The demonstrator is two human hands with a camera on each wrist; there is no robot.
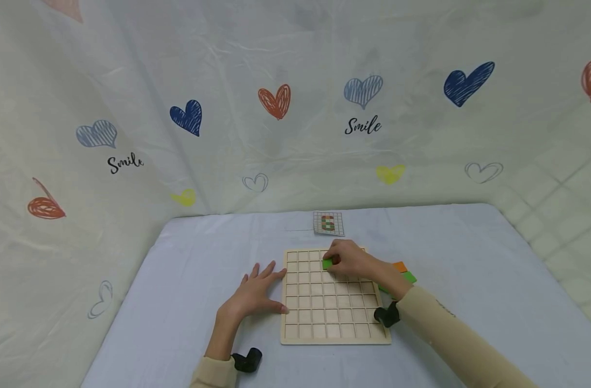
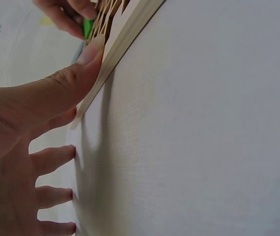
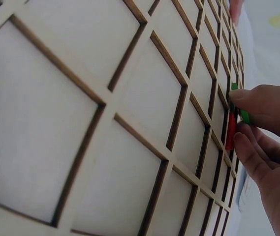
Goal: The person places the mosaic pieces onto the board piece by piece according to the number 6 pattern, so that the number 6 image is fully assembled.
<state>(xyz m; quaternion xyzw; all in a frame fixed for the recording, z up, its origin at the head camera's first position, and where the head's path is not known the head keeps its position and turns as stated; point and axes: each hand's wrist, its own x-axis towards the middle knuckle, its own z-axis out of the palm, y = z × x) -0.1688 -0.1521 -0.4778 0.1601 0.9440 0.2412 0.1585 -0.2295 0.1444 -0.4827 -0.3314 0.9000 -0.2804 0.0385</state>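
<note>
My right hand (image 1: 350, 260) pinches a small green square tile (image 1: 327, 264) over the upper part of a wooden grid board (image 1: 334, 341). In the right wrist view, green shows on either side of the thumb, and a red tile (image 3: 231, 132) lies among the board's cells beside the fingertips. That red tile is hidden behind the hand in the head view. My left hand (image 1: 253, 295) is spread at the board's left edge. Its thumb (image 2: 88, 56) rests against the wooden rim, and the other fingers reach toward the white cloth and the upper left side.
Beyond the board lies a card (image 1: 328, 223) printed with a coloured pattern on a grid. Right of the board, partly under the right forearm, are an orange tile (image 1: 400, 267) and a loose green tile (image 1: 409, 277). A curtain (image 1: 314, 145) with printed hearts hangs behind the white-covered table (image 1: 203, 253).
</note>
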